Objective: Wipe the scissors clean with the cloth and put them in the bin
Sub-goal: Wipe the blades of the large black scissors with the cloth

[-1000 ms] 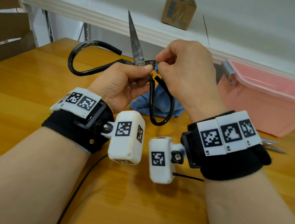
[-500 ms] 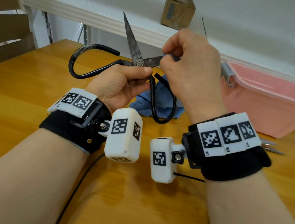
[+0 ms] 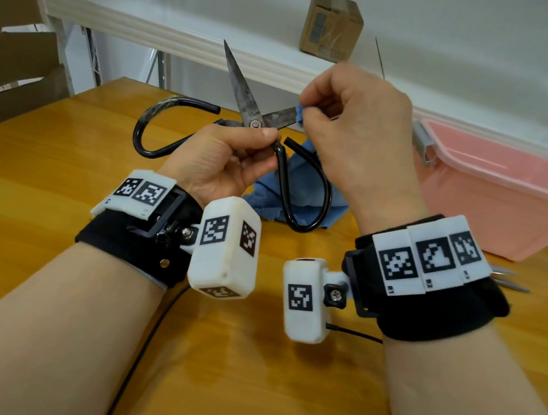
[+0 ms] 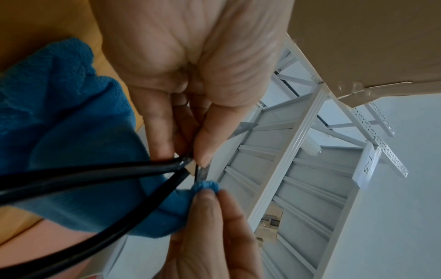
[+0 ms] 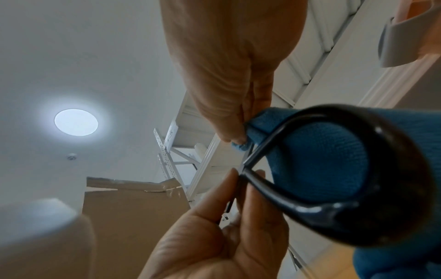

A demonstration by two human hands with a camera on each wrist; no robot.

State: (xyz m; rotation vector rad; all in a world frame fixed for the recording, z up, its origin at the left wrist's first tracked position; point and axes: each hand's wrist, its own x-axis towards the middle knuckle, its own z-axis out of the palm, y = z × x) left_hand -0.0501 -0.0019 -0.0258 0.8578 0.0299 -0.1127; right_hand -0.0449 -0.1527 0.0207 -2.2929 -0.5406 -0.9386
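We see one pair of black-handled scissors (image 3: 255,120) held up above the wooden worktop (image 3: 44,186), blades spread apart, one pointing up and away, the other to the right. Our left hand (image 3: 217,162) grips them at the pivot, thumb and fingers curled around the joint. Our right hand (image 3: 354,131) pinches a fold of the one blue cloth (image 3: 297,189) around the right-pointing blade, covering its outer part; the rest of the cloth hangs down to the worktop behind the lower handle loop. The left wrist view shows the pinched fold (image 4: 206,186) against the blade just beyond the left thumb tip. One pink plastic bin (image 3: 501,197) stands on the worktop to the right, near the right hand and apart from the scissors. Behind the right wrist some metal tips (image 3: 507,279) lie on the worktop; we cannot tell what they belong to. One small cardboard box (image 3: 331,24) sits on the white shelf (image 3: 184,30) behind.
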